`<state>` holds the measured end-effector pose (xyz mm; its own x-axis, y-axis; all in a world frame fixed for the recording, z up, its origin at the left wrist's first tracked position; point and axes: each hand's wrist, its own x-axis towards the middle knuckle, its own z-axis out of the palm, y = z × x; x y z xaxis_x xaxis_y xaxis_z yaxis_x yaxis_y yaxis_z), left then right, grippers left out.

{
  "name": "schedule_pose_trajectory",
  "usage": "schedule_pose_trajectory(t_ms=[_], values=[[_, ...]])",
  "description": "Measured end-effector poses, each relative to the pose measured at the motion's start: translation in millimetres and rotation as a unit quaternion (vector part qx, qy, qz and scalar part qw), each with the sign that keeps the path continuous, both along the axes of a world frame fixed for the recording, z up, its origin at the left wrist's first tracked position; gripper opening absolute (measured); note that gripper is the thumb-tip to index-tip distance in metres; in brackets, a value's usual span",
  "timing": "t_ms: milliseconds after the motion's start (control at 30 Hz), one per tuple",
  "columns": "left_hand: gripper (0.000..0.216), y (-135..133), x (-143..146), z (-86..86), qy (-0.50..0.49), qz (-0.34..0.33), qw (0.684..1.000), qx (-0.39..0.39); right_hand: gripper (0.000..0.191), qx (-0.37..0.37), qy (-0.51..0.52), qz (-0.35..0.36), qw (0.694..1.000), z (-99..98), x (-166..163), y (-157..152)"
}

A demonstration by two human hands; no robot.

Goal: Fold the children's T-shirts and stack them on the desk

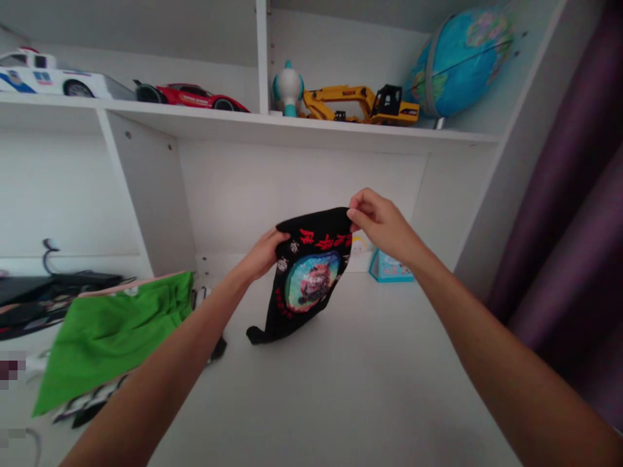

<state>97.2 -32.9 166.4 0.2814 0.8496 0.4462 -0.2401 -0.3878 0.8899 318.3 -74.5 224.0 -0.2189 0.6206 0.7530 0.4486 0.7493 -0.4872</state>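
Observation:
I hold a small black garment (311, 279) up over the white desk (370, 389). It bears red lettering and a round colourful print. My left hand (263, 254) grips its upper left edge with closed fingers. My right hand (377, 220) pinches its upper right corner. The lower end of the garment hangs down and touches the desk surface.
A green garment (111, 331) lies on a pile of other clothes at the left. A small teal box (389, 267) stands at the back of the desk. The shelf above carries toy cars (192, 96), a yellow excavator (363, 104) and a globe (460, 61). Purple curtain (569, 214) at right.

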Motion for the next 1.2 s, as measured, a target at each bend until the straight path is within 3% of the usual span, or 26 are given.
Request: schedule_pose_trajectory(t_ms=[67, 133, 233, 300, 433, 567, 700, 800, 867, 933, 1033, 1133, 1200], values=[[0.026, -1, 7, 25.8, -0.076, -0.016, 0.997, 0.018, 0.022, -0.011, -0.032, -0.006, 0.999, 11.2, 8, -1], [0.026, -10, 16, 46.8, -0.084, -0.056, 0.994, 0.033, 0.037, -0.061, -0.084, 0.01, 0.995, 17.6, 12, -2], [0.029, -30, 27, 66.6, -0.066, -0.093, 0.992, 0.061, 0.04, -0.185, -0.14, 0.084, 0.969, 18.5, 14, -5], [0.032, -39, 29, 73.9, -0.05, -0.077, 0.992, 0.087, 0.038, -0.26, -0.11, 0.162, 0.945, 15.1, 12, -9], [0.034, -41, 17, 84.7, 0.034, -0.003, 0.992, 0.123, 0.036, -0.333, 0.0, 0.28, 0.9, 10.3, 8, -17], [0.042, -31, -12, 94.8, 0.169, 0.008, 0.974, 0.153, 0.034, -0.313, 0.023, 0.236, 0.92, 20.3, 12, -20], [0.049, -30, -35, 100.6, 0.311, 0.008, 0.933, 0.181, 0.029, -0.297, -0.053, 0.189, 0.934, 32.7, 21, -19], [0.043, -37, -37, 103.1, 0.404, 0.057, 0.886, 0.22, 0.035, -0.371, -0.157, 0.222, 0.888, 30.9, 26, -20], [0.041, -44, -34, 105.4, 0.43, 0.084, 0.867, 0.237, 0.031, -0.42, -0.215, 0.247, 0.847, 24.7, 27, -23], [0.037, -50, -31, 108.4, 0.433, 0.086, 0.866, 0.235, 0.021, -0.444, -0.235, 0.258, 0.825, 17.0, 28, -25], [0.026, -54, -31, 111.9, 0.433, 0.058, 0.876, 0.205, 0.021, -0.453, -0.164, 0.27, 0.834, 5.5, 32, -28], [0.024, -51, -41, 111.9, 0.435, 0.048, 0.879, 0.187, 0.036, -0.456, -0.065, 0.292, 0.838, -4.1, 39, -29], [0.026, -50, -51, 110.6, 0.45, 0.042, 0.875, 0.174, 0.045, -0.469, -0.058, 0.308, 0.826, -7.3, 44, -33]])
